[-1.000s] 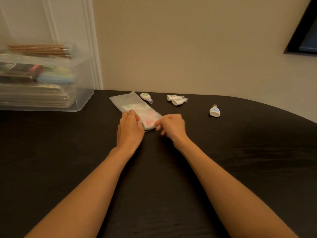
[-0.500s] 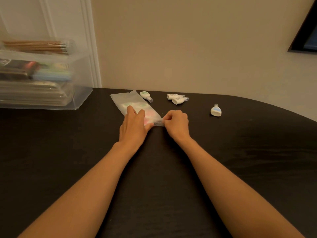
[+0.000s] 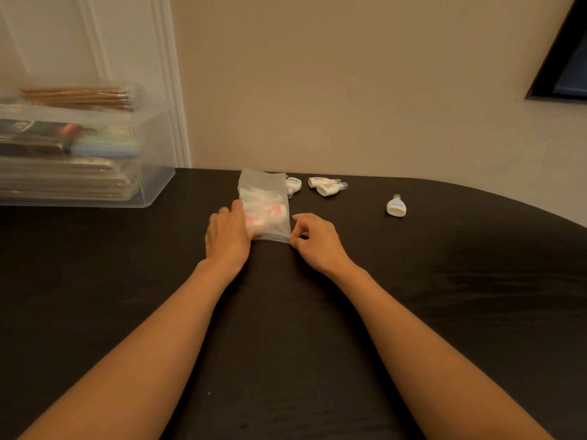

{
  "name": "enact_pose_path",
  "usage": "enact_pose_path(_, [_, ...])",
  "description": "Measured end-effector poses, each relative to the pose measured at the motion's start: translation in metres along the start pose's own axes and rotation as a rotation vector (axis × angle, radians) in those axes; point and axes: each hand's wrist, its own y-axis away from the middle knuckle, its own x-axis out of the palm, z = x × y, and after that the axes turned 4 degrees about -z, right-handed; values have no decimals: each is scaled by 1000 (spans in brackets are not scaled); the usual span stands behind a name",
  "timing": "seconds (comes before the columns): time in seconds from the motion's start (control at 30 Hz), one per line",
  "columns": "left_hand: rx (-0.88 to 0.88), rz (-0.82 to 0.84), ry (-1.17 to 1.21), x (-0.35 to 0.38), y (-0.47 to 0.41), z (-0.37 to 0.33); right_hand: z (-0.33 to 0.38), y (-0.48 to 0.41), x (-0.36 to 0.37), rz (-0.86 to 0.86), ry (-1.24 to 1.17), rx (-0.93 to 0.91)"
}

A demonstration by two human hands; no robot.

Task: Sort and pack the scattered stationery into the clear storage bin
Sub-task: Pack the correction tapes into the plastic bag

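**Stationery bag (image 3: 263, 201) pinned on the table (image 3: 286, 328)**

My left hand (image 3: 227, 238) rests with straight fingers on the bag's left side. My right hand (image 3: 317, 241) pinches its near right corner. Pink and green pieces show inside the bag. Four small white bottles (image 3: 327, 187) lie just beyond and to its right, their labels too small to read. Far left of the bag stands the clear bin (image 3: 152, 173), with packets inside and pencils (image 3: 76, 96) on top.

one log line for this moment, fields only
left hand: pressing on plastic bag | right hand: pinching bag's near corner | four small white dispensers: loose on table, right of bag | clear storage bin: far left, partly filled
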Motion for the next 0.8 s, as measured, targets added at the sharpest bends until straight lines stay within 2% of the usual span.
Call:
enact_pose_path(0.2, [85,53,78,-12,15,1,4,7,-1,74,-36,-55])
enact_pose_path(0.4, [144,108,-77,-32,36,13,17,23,-5,139,106,-248])
enact_pose_path(0.53, [157,275,-65,-48,47,17,29,36,-6,190,-18,-207])
enact_pose_path(0.67, [131,573,6,-68,55,12,35,45,-12,217,-178,-137])
enact_pose_path(0.7, [113,602,55,-72,55,9,35,46,-13,220,-187,-135])
enact_pose_path(0.73, [97,574,117,-75,54,8,36,46,-14,202,-204,-130])
enact_pose_path(0.8, [66,351,197,-75,45,10,37,40,-12,80,-277,-80])
